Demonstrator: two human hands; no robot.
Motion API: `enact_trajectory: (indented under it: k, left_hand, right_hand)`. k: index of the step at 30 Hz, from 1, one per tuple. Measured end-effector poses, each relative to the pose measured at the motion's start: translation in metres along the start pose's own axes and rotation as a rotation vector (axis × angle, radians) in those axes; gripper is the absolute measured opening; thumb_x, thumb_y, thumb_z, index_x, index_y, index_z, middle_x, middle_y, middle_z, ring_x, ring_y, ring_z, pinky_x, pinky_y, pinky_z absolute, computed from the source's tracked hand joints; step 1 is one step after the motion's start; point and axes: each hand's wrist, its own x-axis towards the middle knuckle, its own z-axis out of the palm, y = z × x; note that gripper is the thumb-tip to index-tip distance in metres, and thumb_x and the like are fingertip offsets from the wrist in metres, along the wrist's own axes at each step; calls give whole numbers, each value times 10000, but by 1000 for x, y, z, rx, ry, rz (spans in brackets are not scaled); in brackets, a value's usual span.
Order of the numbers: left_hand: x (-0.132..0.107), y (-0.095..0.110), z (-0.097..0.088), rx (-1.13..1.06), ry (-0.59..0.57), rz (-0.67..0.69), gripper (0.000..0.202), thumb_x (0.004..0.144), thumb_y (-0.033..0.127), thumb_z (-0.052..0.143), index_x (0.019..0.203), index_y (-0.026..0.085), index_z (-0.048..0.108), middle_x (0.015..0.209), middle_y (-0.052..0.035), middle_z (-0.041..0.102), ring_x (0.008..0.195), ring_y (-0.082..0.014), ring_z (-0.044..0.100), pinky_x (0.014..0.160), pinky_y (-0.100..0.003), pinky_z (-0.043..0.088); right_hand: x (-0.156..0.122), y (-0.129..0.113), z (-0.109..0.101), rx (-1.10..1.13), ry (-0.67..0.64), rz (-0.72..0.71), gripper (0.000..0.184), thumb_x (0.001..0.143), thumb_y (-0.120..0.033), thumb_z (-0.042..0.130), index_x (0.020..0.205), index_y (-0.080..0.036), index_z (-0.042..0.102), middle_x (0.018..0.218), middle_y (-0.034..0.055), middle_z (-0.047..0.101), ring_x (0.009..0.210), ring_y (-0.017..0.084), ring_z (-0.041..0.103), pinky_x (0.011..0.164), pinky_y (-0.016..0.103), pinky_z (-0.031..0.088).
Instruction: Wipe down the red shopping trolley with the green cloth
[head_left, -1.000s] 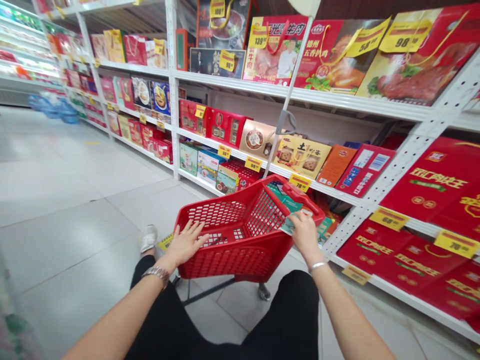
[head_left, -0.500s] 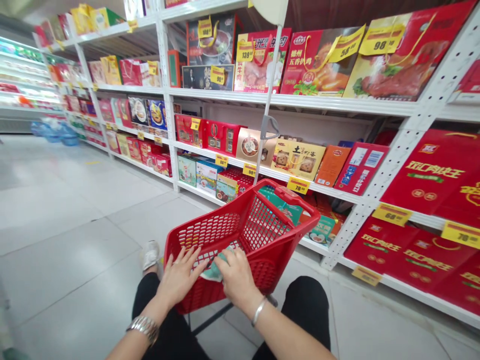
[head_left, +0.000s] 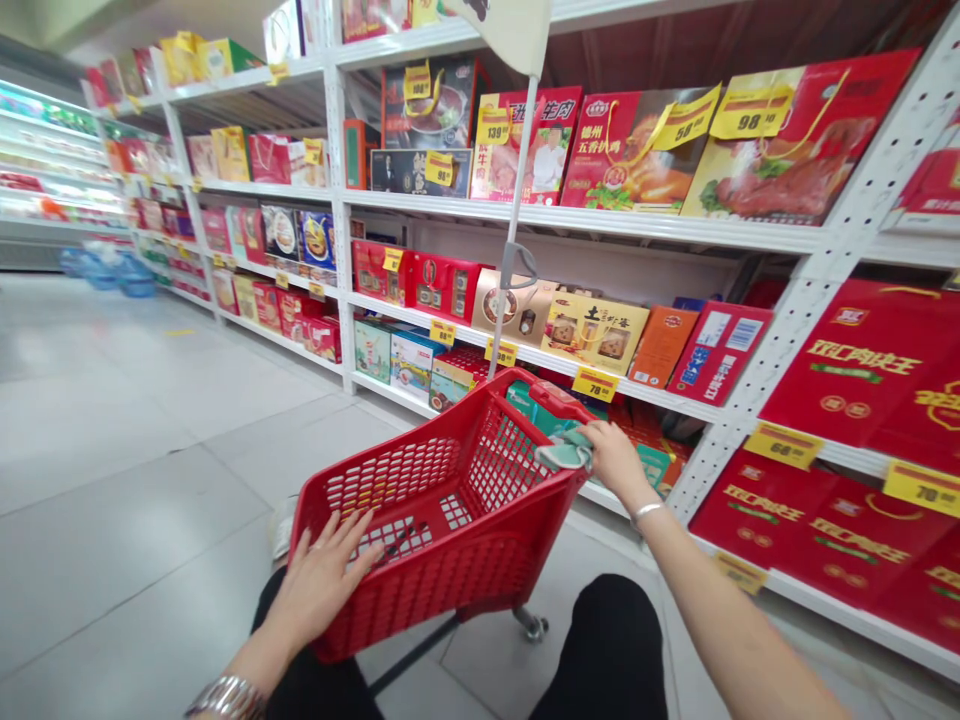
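A red plastic shopping basket on wheels is tipped toward me in front of my knees. My left hand lies flat with fingers spread on its near left rim. My right hand is closed on a green-grey cloth pressed against the basket's far right rim. A white pole rises from the basket's far end. The basket looks empty inside.
White shelving runs along the right, packed with red and yellow gift boxes and yellow price tags. Grey tiled floor stretches to the left. Blue water bottles stand far down the aisle. My dark trouser legs fill the bottom.
My right hand carried the cloth from the basket's near rim back out to its far right rim. The basket tilted and shifted left; my left hand stayed on the near rim.
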Motion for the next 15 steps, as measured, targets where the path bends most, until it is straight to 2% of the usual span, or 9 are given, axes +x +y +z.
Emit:
enact_trajectory:
  k: [2,4,7,10,12,15]
  left_hand:
    - [8,-6,-1,8,-7,6,645,957,518,331,1527,226,412,1575,-75,416,1509,-310,286,1212,-575,238]
    - [19,-17,-4,28,-6,18,632,959,507,315,1514,231,440,1576,-64,420,1512,-304,283,1215,-571,229]
    - [38,-42,-9,101,16,43,564,952,434,326,1443,265,545,1549,-50,467,1511,-302,290,1209,-577,226]
    - [53,-57,-16,138,22,28,533,951,391,316,1370,267,622,1527,-61,499,1499,-314,314,1189,-576,266]
    - [59,-48,-19,86,35,28,568,974,413,267,1416,233,576,1540,-85,478,1500,-307,313,1188,-567,276]
    - [66,-3,-18,-37,36,88,622,995,422,204,1529,179,408,1593,-97,390,1529,-273,237,1211,-556,238]
  right_hand:
    - [10,10,-3,-7,-5,39,418,822,16,473,1058,-200,742,1098,107,709,994,227,622,978,361,428]
    - [13,6,0,2,-8,45,418,811,24,465,1027,-196,747,1057,105,711,974,226,621,952,353,437]
    - [6,-13,9,49,27,25,435,801,29,454,1017,-214,742,1033,83,707,983,216,613,972,355,440]
    - [-7,-40,14,151,139,-12,456,790,30,440,1032,-221,734,1041,78,696,1017,215,600,1019,389,436]
    - [-16,-62,15,203,203,-17,465,788,23,440,1049,-228,731,1043,82,689,1035,224,589,1029,417,440]
    - [-29,-102,15,240,241,-21,477,796,16,454,1085,-252,723,1073,87,686,1059,244,577,1057,468,430]
